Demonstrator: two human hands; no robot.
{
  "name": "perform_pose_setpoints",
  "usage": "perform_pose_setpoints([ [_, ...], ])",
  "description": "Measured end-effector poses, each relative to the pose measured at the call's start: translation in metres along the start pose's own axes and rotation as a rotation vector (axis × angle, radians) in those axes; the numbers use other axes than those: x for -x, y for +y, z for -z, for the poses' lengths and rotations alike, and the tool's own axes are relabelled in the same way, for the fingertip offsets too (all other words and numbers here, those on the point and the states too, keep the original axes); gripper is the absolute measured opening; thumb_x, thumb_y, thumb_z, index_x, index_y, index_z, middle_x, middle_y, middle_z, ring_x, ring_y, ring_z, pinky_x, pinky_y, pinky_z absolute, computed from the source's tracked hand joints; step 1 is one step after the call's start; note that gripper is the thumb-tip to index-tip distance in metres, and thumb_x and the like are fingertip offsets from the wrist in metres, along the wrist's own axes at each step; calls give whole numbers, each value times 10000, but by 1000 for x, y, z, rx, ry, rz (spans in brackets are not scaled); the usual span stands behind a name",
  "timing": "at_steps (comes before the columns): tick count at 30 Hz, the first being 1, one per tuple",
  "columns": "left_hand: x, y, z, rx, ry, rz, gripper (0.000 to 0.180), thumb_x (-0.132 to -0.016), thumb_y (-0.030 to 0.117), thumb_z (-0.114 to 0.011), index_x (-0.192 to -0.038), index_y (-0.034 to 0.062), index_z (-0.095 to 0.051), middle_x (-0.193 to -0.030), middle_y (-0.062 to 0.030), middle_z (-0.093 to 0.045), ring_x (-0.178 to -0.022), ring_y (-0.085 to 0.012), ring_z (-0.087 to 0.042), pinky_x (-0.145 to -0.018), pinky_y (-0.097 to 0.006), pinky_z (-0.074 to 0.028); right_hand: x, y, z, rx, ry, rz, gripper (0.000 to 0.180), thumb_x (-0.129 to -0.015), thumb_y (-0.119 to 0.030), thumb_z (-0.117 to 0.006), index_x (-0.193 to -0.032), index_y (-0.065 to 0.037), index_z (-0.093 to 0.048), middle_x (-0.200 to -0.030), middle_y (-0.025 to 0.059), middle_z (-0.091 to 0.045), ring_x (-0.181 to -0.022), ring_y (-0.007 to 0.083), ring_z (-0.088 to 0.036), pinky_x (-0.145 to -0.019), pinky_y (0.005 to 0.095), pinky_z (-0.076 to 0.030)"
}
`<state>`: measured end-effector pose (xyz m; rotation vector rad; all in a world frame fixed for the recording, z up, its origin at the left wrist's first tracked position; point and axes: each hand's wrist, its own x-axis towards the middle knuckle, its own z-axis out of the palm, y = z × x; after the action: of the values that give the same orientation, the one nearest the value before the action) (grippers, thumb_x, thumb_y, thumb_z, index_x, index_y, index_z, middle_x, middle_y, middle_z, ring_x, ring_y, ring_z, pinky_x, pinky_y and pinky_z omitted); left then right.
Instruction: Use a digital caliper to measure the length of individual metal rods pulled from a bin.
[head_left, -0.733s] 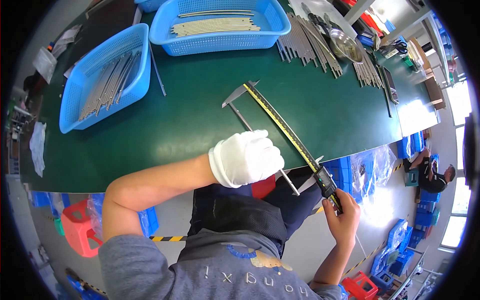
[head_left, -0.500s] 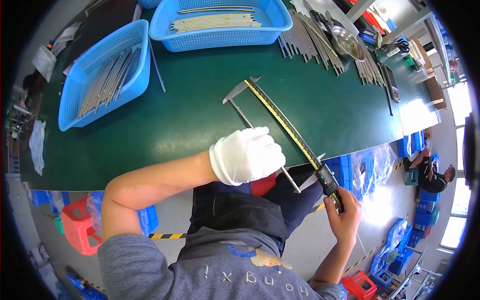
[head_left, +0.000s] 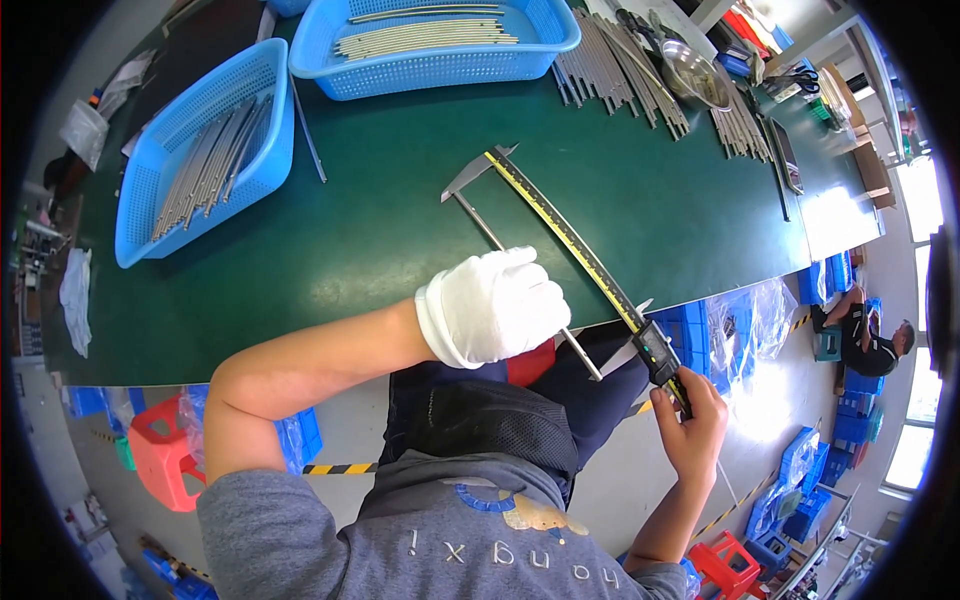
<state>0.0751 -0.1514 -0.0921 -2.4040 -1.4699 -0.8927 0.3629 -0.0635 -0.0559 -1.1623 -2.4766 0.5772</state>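
Observation:
My left hand (head_left: 498,308), in a white glove, is closed around the middle of a thin metal rod (head_left: 480,221). The rod slants from far left to near right, both ends sticking out of the fist. Beside it lies a long digital caliper (head_left: 562,226), its beam roughly parallel to the rod. The rod's far end is at the caliper's fixed jaw, and its near end is by the sliding jaw; whether both touch is too fine to tell. My bare right hand (head_left: 692,425) grips the caliper's near end, below the display, with the thumb along it.
On the green table (head_left: 380,230), a blue basket (head_left: 275,160) at left and another blue basket (head_left: 430,77) at the back hold rods. More rods (head_left: 610,70) lie at back right near a metal bowl (head_left: 697,78). A single rod (head_left: 308,130) leans by the left basket. A person (head_left: 868,340) sits far right.
The view has shifted slightly. Both hands, the rod and the caliper keep nearly the same places relative to each other.

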Motion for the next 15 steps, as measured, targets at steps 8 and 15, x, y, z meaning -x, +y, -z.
perform_pose_setpoints([
  [8,0,0,1,31,-60,12,205,-678,145,-640,-881,119,-647,-822,-24,-603,-768,-185,-612,-815,-356,-527,4,-3,4,22,-19,-20,303,-725,-124,-750,-968,4,-623,-724,94,-588,-558,185,-557,-520,280,-443],
  [15,-5,-4,13,-3,-101,71,218,-655,69,-624,-873,78,-642,-813,-63,-576,-757,-241,-605,-773,-386,-537,1,-14,2,1,-22,44,325,-747,-153,-742,-1015,-15,-621,-702,83,-571,-552,191,-576,-501,290,-448],
])
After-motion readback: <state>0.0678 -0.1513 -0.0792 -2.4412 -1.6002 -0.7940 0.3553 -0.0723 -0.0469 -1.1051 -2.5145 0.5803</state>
